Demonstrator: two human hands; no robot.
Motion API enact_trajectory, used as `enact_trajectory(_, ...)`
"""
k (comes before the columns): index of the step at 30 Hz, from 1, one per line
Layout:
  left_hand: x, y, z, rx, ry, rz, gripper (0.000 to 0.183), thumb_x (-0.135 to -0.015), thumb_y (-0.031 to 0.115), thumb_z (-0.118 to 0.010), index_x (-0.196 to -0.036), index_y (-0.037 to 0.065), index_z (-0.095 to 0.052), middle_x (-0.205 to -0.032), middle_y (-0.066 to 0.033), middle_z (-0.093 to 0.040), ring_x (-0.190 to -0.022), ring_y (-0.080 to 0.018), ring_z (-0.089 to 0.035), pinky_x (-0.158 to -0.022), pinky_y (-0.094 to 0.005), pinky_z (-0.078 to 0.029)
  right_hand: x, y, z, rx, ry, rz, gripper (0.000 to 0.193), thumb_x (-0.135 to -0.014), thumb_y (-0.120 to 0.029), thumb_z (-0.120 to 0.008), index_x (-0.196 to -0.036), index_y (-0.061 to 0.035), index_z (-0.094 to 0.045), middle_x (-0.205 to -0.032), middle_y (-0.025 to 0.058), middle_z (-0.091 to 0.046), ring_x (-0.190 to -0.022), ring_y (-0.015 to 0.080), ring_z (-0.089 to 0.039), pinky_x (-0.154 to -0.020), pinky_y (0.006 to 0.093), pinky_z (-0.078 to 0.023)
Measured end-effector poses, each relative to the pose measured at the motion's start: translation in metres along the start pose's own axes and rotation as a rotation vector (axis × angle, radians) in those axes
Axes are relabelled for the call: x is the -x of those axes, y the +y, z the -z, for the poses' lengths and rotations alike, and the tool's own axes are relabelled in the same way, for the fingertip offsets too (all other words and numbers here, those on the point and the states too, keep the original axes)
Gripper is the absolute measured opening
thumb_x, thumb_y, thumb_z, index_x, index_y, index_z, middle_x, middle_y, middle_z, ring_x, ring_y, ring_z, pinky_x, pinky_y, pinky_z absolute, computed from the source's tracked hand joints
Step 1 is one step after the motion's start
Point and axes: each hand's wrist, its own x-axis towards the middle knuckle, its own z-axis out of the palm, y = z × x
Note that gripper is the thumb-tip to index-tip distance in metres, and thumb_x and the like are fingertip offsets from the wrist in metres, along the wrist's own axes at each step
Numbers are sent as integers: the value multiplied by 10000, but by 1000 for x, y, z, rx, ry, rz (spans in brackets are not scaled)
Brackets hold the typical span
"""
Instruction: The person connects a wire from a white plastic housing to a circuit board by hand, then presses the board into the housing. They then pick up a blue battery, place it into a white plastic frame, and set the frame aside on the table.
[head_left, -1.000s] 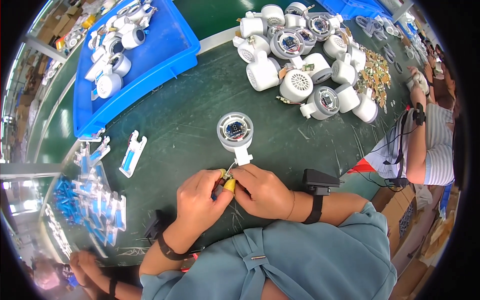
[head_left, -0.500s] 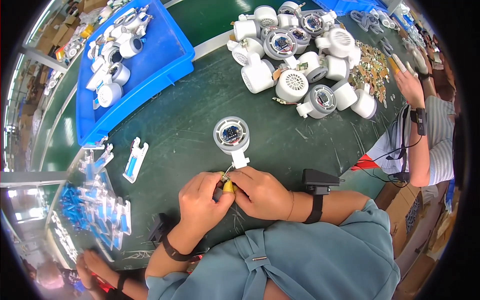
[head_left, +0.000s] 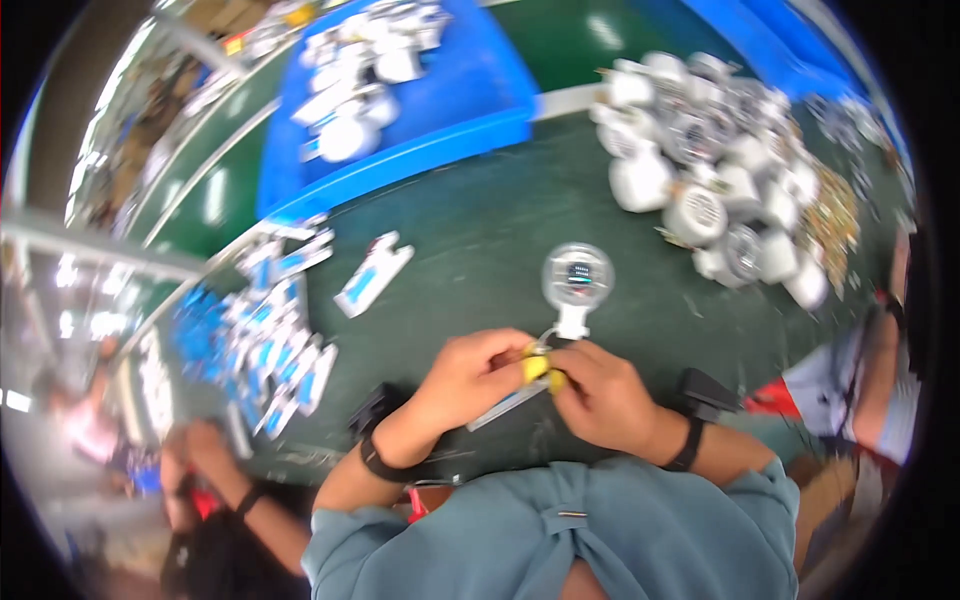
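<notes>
A white round fan head (head_left: 578, 280) with a circuit board inside its ring lies face up on the green table, its neck (head_left: 571, 322) pointing toward me. From the neck a thin wire (head_left: 547, 337) runs to my fingertips. My left hand (head_left: 481, 377) and my right hand (head_left: 607, 397) meet there, both closed in a pinch on the wire's end; any small part between the fingers is hidden. Yellow covers sit on some fingertips. Beneath my hands lies a pale, narrow strip-like piece (head_left: 507, 403), partly covered and blurred.
Several fan heads (head_left: 695, 215) are heaped at right, beside small boards (head_left: 835, 225). A blue tray (head_left: 440, 140) stands far left. White handle pieces with blue cells (head_left: 285, 345) pile at left; one handle piece (head_left: 374, 275) lies apart. Other people's hands (head_left: 195, 450) show lower left.
My view has swung left, so everything sits further right and is blurred. My hands remain pinched together below the fan head; the pale strip now shows beneath them.
</notes>
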Motion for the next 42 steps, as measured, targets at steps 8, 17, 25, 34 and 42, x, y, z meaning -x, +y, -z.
enact_trajectory(8,89,27,118,258,452,92,239,-878,106,-686,-1078,-25,-680,-929,-60,-677,-837,-125,-616,-756,-256,-479,1,-2,-1,-89,-105,-37,207,-799,51,-607,-993,-5,-651,-844,116,-607,-568,202,-576,-505,287,-453)
enact_trajectory(17,174,2,281,-457,1106,407,269,-874,212,-662,-1034,2,-716,-772,-35,-646,-682,-120,-551,-633,-261,-420,-1,3,-6,-76,-125,-72,191,-803,53,-603,-980,-1,-651,-840,112,-603,-580,201,-569,-509,280,-447)
enact_trajectory(25,167,-106,339,-1344,1282,204,275,-875,224,-667,-1060,24,-704,-905,-105,-699,-741,-204,-629,-685,-316,-488,-3,2,-4,-36,-141,-41,167,-816,31,-628,-976,-12,-647,-815,98,-598,-575,201,-558,-519,290,-447)
enact_trajectory(34,-34,-50,163,-749,548,-240,324,-855,84,-665,-1169,9,-639,-942,-101,-659,-790,-182,-609,-690,-300,-480,9,13,6,-22,-107,-25,205,-836,11,-627,-1032,-42,-653,-857,97,-608,-622,206,-588,-539,290,-467)
enact_trajectory(42,-3,-31,114,-211,345,99,143,-874,29,-622,-1008,1,-663,-853,12,-636,-760,-67,-566,-673,-214,-453,51,28,95,217,522,-325,237,-867,42,-608,-1097,-16,-608,-917,73,-604,-746,144,-596,-582,251,-462)
